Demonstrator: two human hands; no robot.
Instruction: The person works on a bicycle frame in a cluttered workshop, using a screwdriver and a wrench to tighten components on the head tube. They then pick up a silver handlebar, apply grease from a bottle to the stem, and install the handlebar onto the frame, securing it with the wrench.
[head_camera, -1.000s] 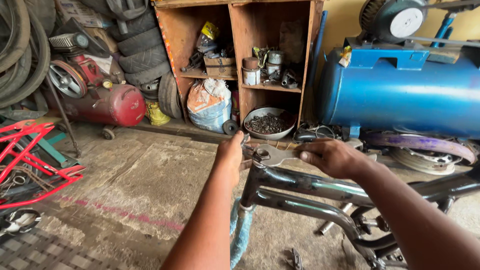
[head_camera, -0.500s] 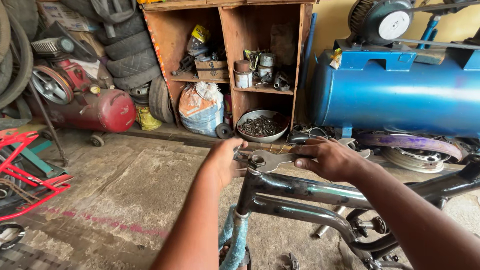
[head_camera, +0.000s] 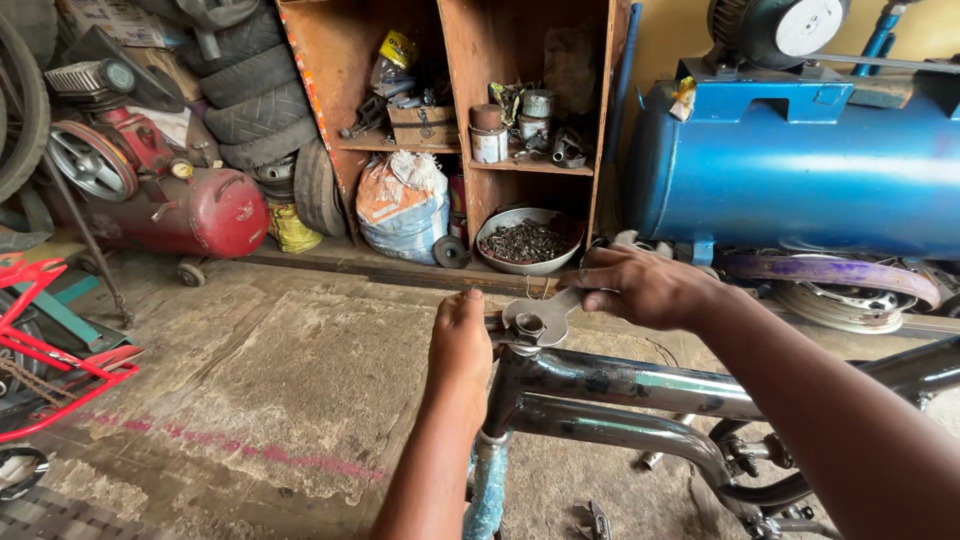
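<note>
A dark, shiny bicycle frame (head_camera: 620, 385) runs from the middle of the view off to the right, its head tube facing me. A flat steel wrench (head_camera: 548, 312) sits on the nut at the top of the head tube. My right hand (head_camera: 645, 285) grips the wrench's handle from the right. My left hand (head_camera: 460, 345) is closed against the left side of the head tube, on what looks like a second tool whose shape is hidden by the fingers. A teal fork leg (head_camera: 488, 490) hangs below.
A blue compressor tank (head_camera: 800, 180) stands at the right, a red compressor (head_camera: 190, 210) at the left. A wooden shelf (head_camera: 450, 60) holds tins and parts, with a bowl of small metal pieces (head_camera: 528, 240), a sack (head_camera: 400, 205), stacked tyres (head_camera: 255, 100) and a red frame (head_camera: 50, 350).
The view has drifted a little, and my hands with the wrench have stayed at the head tube; the wrench handle has turned slightly.
</note>
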